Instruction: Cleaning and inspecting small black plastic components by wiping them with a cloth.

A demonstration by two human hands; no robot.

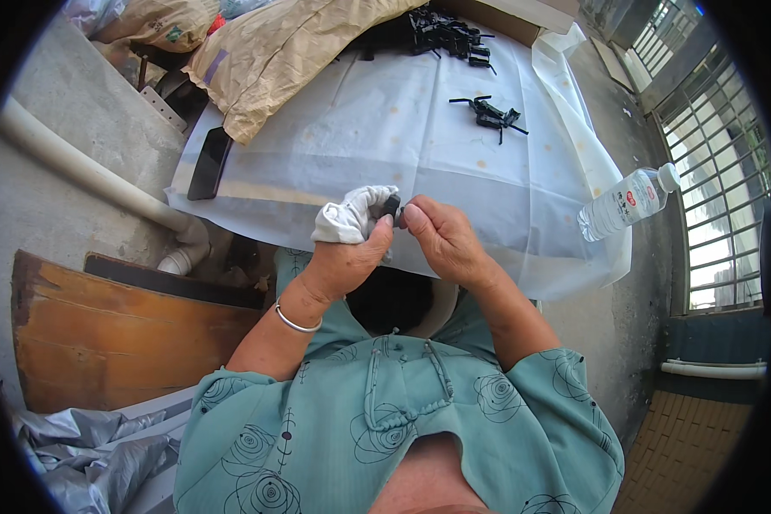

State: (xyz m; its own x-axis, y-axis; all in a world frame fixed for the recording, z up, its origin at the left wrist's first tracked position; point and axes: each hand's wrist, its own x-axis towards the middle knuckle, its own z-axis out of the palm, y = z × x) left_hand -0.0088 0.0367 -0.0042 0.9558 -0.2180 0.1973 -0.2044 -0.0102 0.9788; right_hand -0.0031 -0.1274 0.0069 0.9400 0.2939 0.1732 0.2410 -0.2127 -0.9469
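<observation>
My left hand (351,255) has a white cloth (343,221) over its fingers, and its bare thumb presses against a small black plastic part (391,206). Facing it, my right hand (444,240) pinches with thumb and forefinger at the right side of that part. Whatever lies between those right fingertips is mostly hidden. Both hands are above the near edge of the sheet-covered table (334,163). Farther off on the sheet lies a small cluster of black plastic parts (493,116) with thin prongs. Behind it is a larger pile of similar black parts (452,38).
A clear water bottle (627,202) is at the table's right edge. On the left are a dark phone (209,164) and crumpled brown paper (274,64). A cardboard box (510,17) sits at the back. Beside the table are a pale pipe (86,171) and an orange-brown board (128,338).
</observation>
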